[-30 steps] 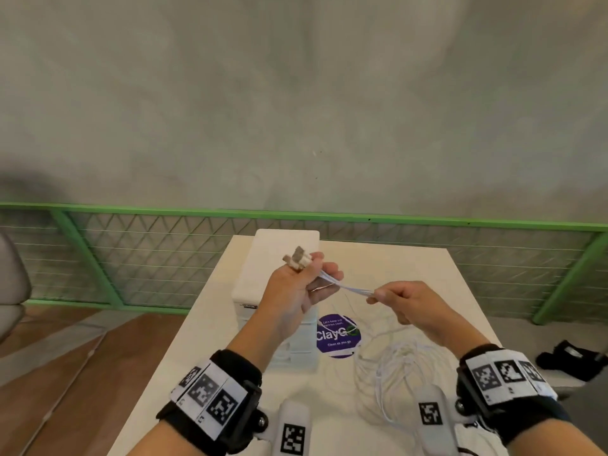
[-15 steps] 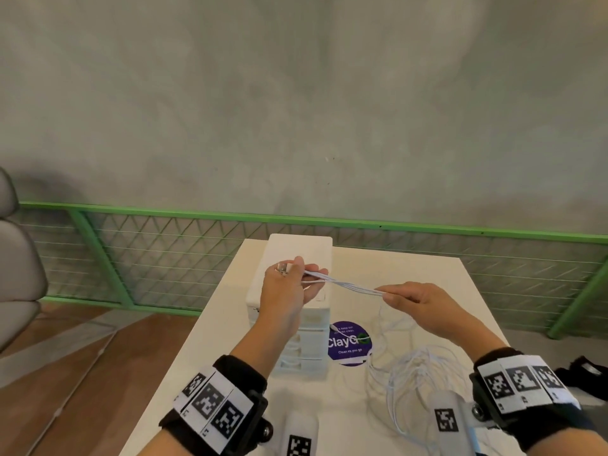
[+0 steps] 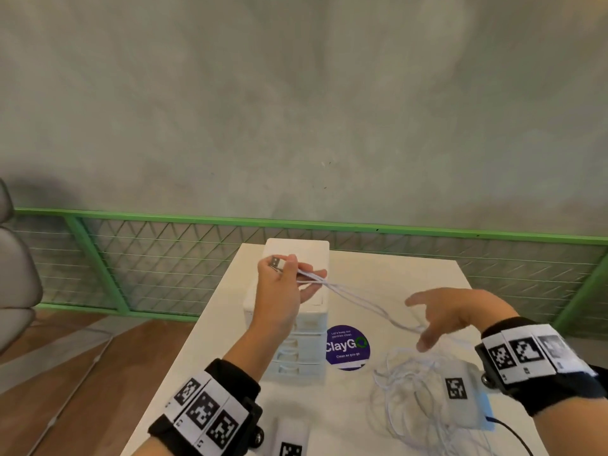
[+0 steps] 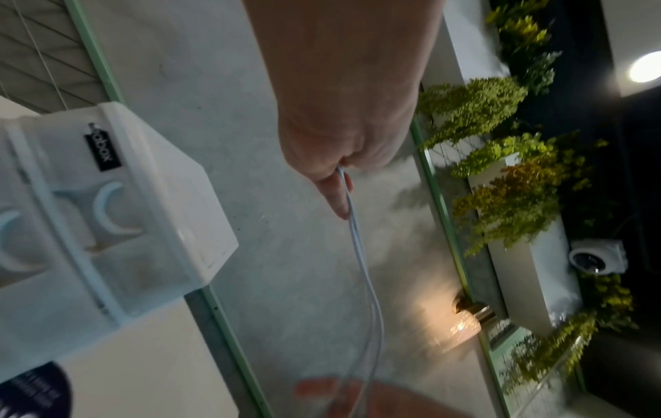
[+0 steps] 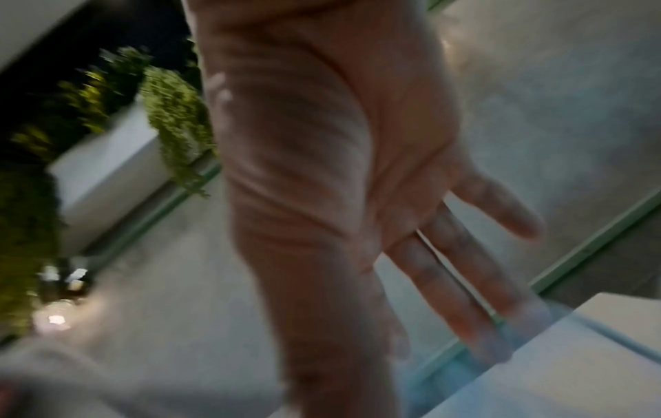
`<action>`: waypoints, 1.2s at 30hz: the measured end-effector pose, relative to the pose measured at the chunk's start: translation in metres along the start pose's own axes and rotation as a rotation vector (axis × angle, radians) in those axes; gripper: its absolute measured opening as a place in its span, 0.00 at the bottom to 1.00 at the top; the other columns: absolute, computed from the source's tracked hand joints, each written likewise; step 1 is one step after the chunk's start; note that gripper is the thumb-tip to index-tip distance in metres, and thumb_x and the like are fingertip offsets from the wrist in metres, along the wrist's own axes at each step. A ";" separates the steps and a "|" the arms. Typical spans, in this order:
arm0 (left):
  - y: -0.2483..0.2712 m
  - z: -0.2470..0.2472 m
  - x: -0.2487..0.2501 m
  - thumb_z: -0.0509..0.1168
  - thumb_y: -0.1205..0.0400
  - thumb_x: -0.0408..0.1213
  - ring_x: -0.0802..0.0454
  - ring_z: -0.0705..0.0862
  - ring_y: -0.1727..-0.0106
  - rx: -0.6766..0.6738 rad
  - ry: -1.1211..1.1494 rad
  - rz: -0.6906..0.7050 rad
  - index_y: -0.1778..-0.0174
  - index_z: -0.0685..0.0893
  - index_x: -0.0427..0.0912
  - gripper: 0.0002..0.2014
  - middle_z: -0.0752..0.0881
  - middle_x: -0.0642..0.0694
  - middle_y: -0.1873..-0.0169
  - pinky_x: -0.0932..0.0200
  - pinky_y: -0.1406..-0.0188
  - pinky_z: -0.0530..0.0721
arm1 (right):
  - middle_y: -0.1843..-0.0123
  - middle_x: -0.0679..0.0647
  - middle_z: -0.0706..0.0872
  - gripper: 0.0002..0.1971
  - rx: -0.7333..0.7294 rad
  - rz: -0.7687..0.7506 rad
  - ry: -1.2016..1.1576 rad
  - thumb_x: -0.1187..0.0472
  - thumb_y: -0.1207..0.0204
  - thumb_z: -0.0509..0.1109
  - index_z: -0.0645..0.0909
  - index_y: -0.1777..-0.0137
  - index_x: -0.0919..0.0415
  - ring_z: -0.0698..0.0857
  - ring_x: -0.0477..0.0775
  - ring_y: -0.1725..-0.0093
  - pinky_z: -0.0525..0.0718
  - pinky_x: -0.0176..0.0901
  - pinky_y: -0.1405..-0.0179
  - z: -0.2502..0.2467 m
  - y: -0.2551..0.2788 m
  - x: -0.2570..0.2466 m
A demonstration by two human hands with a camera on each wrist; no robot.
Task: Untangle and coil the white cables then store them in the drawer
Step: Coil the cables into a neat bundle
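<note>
My left hand (image 3: 283, 291) pinches the plug ends of the white cables (image 3: 355, 296) above the white drawer unit (image 3: 296, 360). Two strands run from it, down and right, to my right hand (image 3: 450, 314). That hand has its fingers spread and straight, and the strands pass loosely under its thumb. The rest of the cables lie in a loose tangle (image 3: 411, 390) on the table below the right hand. In the left wrist view the cables (image 4: 361, 254) leave my left hand (image 4: 339, 127) beside the drawer unit (image 4: 161, 212). The right wrist view is blurred and shows straight fingers (image 5: 465, 268).
A round purple sticker (image 3: 347, 347) lies on the white table (image 3: 378, 268) right of the drawer unit. A green mesh railing (image 3: 164, 222) runs behind the table. A grey chair (image 3: 13, 274) stands at far left over wooden floor. A tagged white block (image 3: 289, 439) sits at the near edge.
My right hand let go of its pinch, opened its fingers and moved right and nearer along the cables. The left hand still holds the plug ends, now lower over the drawer unit.
</note>
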State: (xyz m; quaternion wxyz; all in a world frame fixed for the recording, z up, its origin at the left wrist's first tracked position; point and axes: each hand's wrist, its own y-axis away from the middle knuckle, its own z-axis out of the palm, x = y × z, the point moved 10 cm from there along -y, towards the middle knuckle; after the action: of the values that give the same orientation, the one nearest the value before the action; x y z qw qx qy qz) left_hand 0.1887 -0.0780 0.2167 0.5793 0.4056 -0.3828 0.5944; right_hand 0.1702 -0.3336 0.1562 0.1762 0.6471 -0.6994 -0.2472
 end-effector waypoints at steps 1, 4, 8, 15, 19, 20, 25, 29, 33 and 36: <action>0.002 0.004 -0.004 0.52 0.13 0.35 0.47 0.90 0.63 -0.022 -0.020 -0.013 0.54 0.69 0.44 0.05 0.84 0.41 0.63 0.57 0.61 0.90 | 0.23 0.53 0.70 0.48 -0.020 -0.054 -0.056 0.48 0.36 0.79 0.55 0.20 0.49 0.71 0.56 0.26 0.70 0.50 0.27 0.001 0.008 -0.014; 0.006 0.013 -0.016 0.52 0.13 0.35 0.52 0.90 0.68 -0.044 -0.064 -0.040 0.54 0.68 0.44 0.05 0.83 0.41 0.63 0.62 0.68 0.89 | 0.27 0.52 0.74 0.48 0.048 -0.288 -0.308 0.47 0.36 0.78 0.53 0.20 0.45 0.74 0.51 0.30 0.71 0.47 0.29 -0.008 0.031 -0.064; 0.009 0.020 -0.025 0.51 0.13 0.36 0.51 0.90 0.67 -0.036 -0.121 -0.066 0.53 0.69 0.46 0.05 0.84 0.43 0.63 0.58 0.66 0.90 | 0.54 0.48 0.88 0.20 0.085 -0.549 -0.545 0.54 0.23 0.68 0.73 0.31 0.50 0.85 0.49 0.55 0.82 0.44 0.47 -0.001 0.041 -0.123; 0.007 0.000 -0.027 0.54 0.13 0.38 0.50 0.91 0.67 0.043 -0.059 -0.124 0.43 0.73 0.37 0.09 0.84 0.42 0.63 0.57 0.66 0.90 | 0.81 0.43 0.67 0.16 0.230 -0.467 -0.931 0.48 0.19 0.58 0.85 0.58 0.52 0.63 0.47 0.77 0.64 0.37 0.77 0.000 0.030 -0.117; 0.007 -0.015 -0.032 0.58 0.15 0.36 0.47 0.91 0.66 0.072 0.052 -0.209 0.44 0.74 0.34 0.09 0.84 0.40 0.64 0.58 0.71 0.90 | 0.85 0.43 0.66 0.18 0.319 -0.453 -0.825 0.50 0.18 0.58 0.83 0.67 0.49 0.62 0.44 0.81 0.64 0.34 0.78 -0.008 0.030 -0.110; 0.008 -0.015 -0.032 0.59 0.15 0.35 0.47 0.90 0.66 0.043 0.042 -0.224 0.48 0.75 0.35 0.06 0.84 0.40 0.65 0.58 0.71 0.90 | 0.84 0.43 0.66 0.18 0.316 -0.460 -0.805 0.51 0.19 0.59 0.83 0.68 0.49 0.62 0.44 0.81 0.63 0.34 0.79 -0.008 0.031 -0.110; 0.011 -0.017 -0.034 0.61 0.19 0.26 0.50 0.89 0.64 -0.182 -0.318 -0.314 0.56 0.81 0.39 0.05 0.87 0.41 0.58 0.63 0.65 0.89 | 0.78 0.47 0.68 0.15 0.292 -0.497 -0.685 0.53 0.21 0.63 0.83 0.68 0.47 0.64 0.46 0.77 0.64 0.34 0.77 -0.009 0.036 -0.109; 0.018 -0.003 -0.027 0.61 0.17 0.37 0.51 0.85 0.55 -0.485 -1.040 -0.149 0.52 0.85 0.50 0.08 0.87 0.51 0.52 0.68 0.61 0.81 | 0.74 0.46 0.75 0.14 0.207 -0.507 -0.502 0.50 0.21 0.63 0.82 0.68 0.46 0.68 0.46 0.73 0.67 0.36 0.71 -0.005 0.038 -0.116; 0.035 0.025 -0.042 0.51 0.15 0.55 0.55 0.80 0.64 -0.598 -0.995 -0.172 0.45 0.82 0.46 0.20 0.86 0.52 0.55 0.66 0.69 0.75 | 0.67 0.46 0.83 0.13 0.173 -0.543 -0.384 0.54 0.20 0.62 0.87 0.57 0.54 0.79 0.48 0.65 0.74 0.36 0.63 -0.006 0.039 -0.135; 0.045 0.030 -0.060 0.46 0.15 0.57 0.57 0.69 0.75 -0.580 -0.905 -0.227 0.58 0.75 0.44 0.22 0.75 0.53 0.73 0.63 0.74 0.68 | 0.62 0.52 0.87 0.11 0.155 -0.556 -0.366 0.56 0.22 0.65 0.88 0.59 0.55 0.82 0.56 0.61 0.78 0.43 0.58 -0.007 0.037 -0.139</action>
State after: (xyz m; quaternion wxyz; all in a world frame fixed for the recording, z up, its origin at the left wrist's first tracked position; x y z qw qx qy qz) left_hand 0.1451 -0.1305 0.1730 0.5055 0.4832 -0.6957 0.1646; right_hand 0.1582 -0.1953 0.1932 -0.0761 0.7695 -0.5328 -0.3438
